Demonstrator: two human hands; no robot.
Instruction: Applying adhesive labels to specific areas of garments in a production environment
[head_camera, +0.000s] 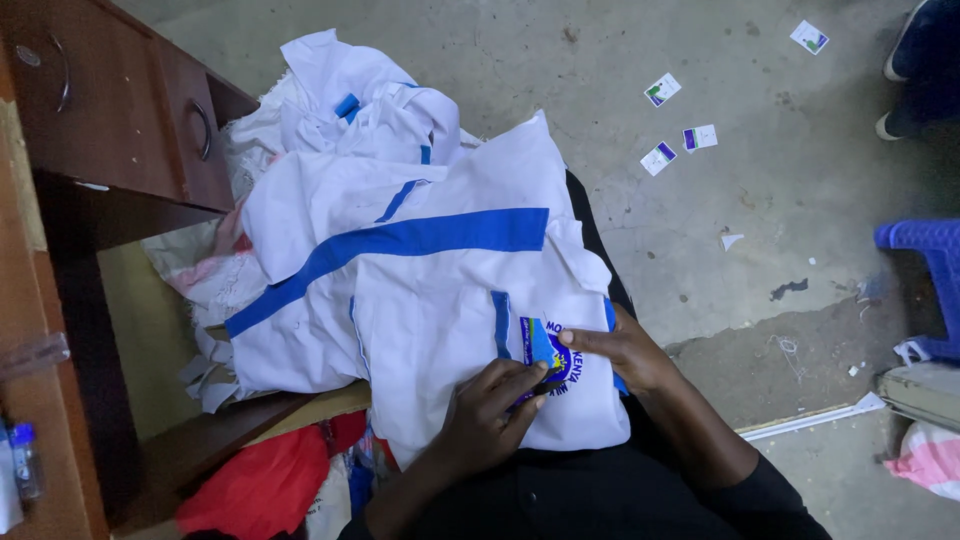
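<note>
A white shirt (440, 300) with blue stripes lies across my lap, on top of a heap of similar white garments (360, 110). A blue and yellow badge (545, 350) sits on the shirt's front. My left hand (490, 410) presses down on the lower left of the badge with its fingertips. My right hand (620, 350) reaches in from the right and pinches the badge's upper right edge between thumb and forefinger. Part of the badge is hidden under my fingers.
A brown wooden desk with drawers (120, 110) stands at the left. Red cloth (260, 480) lies under it. Small printed tags (680, 130) are scattered on the concrete floor. A blue plastic stool (925, 270) stands at the right; another person's shoes (915, 70) at top right.
</note>
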